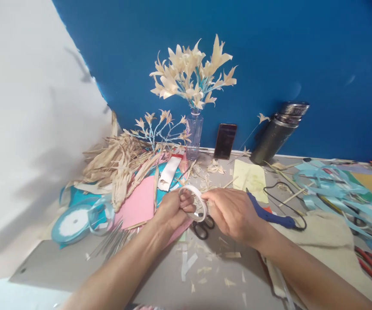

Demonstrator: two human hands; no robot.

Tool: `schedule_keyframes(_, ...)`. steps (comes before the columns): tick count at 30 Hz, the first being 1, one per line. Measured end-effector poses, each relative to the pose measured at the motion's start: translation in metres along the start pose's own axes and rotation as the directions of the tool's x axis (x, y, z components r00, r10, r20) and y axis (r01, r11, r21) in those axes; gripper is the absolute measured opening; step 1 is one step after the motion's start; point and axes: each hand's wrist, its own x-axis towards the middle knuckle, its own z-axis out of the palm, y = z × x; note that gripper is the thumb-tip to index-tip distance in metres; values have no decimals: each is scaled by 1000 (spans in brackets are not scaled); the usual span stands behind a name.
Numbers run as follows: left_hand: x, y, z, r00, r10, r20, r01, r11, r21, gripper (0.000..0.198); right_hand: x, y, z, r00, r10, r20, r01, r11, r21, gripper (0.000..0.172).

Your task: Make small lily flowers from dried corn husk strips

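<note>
Blue wall (269, 51) and gray work table (160, 280), seen from above. At center, just above the table, a white tape roll (204, 209) is held between two hands: the left hand (174, 209) has its fingers curled and closed on the near-left side of the ring, while the right hand (237, 213) pinches its upper right rim. Black-handled scissors (202, 238) lie below the roll. Behind stand a clear bottle (194, 135) of cream flowers (186, 71), a phone (225, 141) and a leaning flask (274, 137); dried husks (110, 165) are heaped at left.
</note>
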Motion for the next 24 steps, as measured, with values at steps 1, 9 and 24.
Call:
schedule_keyframes(1,0,0,0,1000,4,3,-4,1000,-3,34,0,0,-2,1000,-9,9,9,1000,-12,20)
schedule_keyframes(9,-6,0,6,999,-45,-28,47,997,55,32,-3,7,-4,999,-14,-45,3,973,-233,15)
schedule_keyframes(24,-36,20,12,966,246,80,-238,723,649,26,-5,21,-1,944,328,21,-318,926,-204,20)
